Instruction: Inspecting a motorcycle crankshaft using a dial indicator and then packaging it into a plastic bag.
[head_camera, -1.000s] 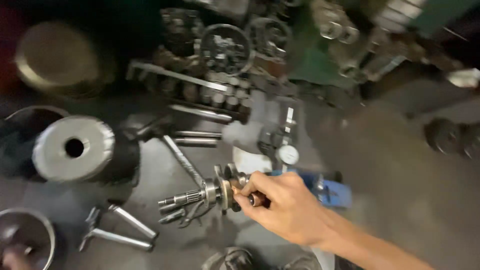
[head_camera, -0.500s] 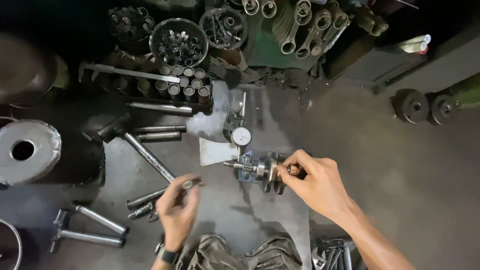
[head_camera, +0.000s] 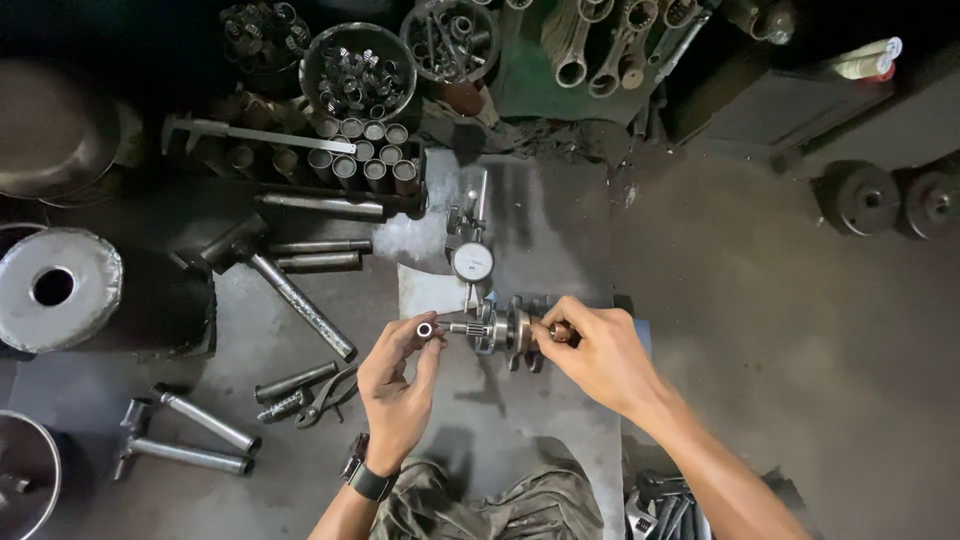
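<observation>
Looking down from the head camera, a dark, oil-stained workshop floor (head_camera: 780, 330) fills the view, its grey concrete patchy and worn; the person sits low over it, olive trousers (head_camera: 480, 505) showing at the bottom edge; the left hand (head_camera: 397, 385) pinches a small metal sleeve (head_camera: 425, 329) between thumb and fingertips, held just off the tip of a crankshaft (head_camera: 505, 330); the right hand (head_camera: 598, 355) grips the crankshaft's far end, fingers closed around it, holding it level above a pale steel plate (head_camera: 440, 290); a dial indicator (head_camera: 472, 260) stands on its stand just behind the crankshaft; a hammer (head_camera: 280, 285) lies to the left, with pliers (head_camera: 325, 395) and short steel rods nearby; a round metal drum (head_camera: 55, 290) sits at the far left; bowls of nuts and small parts (head_camera: 357, 65) crowd the back, beside a row of short tubes (head_camera: 365, 160) and connecting rods (head_camera: 600, 50) against a green surface; two dark wheels (head_camera: 895, 198) rest at the right.
</observation>
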